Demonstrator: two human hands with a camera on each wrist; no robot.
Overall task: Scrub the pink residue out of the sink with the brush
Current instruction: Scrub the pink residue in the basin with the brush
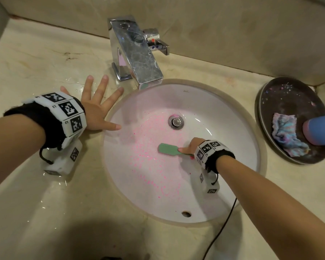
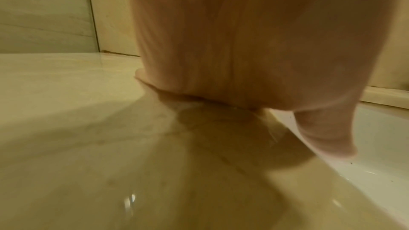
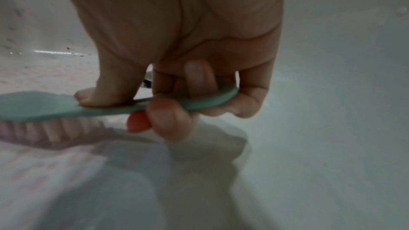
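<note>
A round white sink (image 1: 240, 139) is sunk into a beige marble counter. Pink residue (image 1: 148, 147) speckles the left and middle of the bowl. My right hand (image 1: 190, 147) grips the handle of a green brush (image 1: 168, 149) low in the bowl, right of the residue's middle. In the right wrist view the fingers (image 3: 170, 120) curl round the green handle (image 3: 208, 102) and pink-tinted bristles (image 3: 50, 134) face down onto the bowl. My left hand (image 1: 99, 107) lies flat with spread fingers on the counter at the sink's left rim, the thumb reaching over the edge.
A chrome faucet (image 1: 137, 53) stands behind the sink, its spout over the bowl's back rim. A dark plate (image 1: 289, 102) at the right holds a crumpled cloth (image 1: 286, 136) and a blue and pink bottle (image 1: 319, 130). The drain (image 1: 175, 121) sits mid-bowl. Water pools on the counter.
</note>
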